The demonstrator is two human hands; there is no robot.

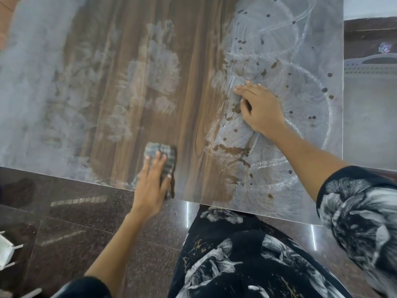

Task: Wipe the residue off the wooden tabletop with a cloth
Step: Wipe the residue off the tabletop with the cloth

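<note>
Head view, left hand [153, 186] flat on checked cloth [163, 154], right hand [258, 108] spread on white-smeared wooden bench [193, 72], dark speckled floor [64, 211].

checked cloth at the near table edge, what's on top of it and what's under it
The left hand presses flat on the grey checked cloth. Under it lies the wooden tabletop; whether white residue remains beneath it is hidden.

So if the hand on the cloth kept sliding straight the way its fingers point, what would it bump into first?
Probably nothing solid: the left hand and cloth would cross bare wooden tabletop, then reach the whitish residue patch.
</note>
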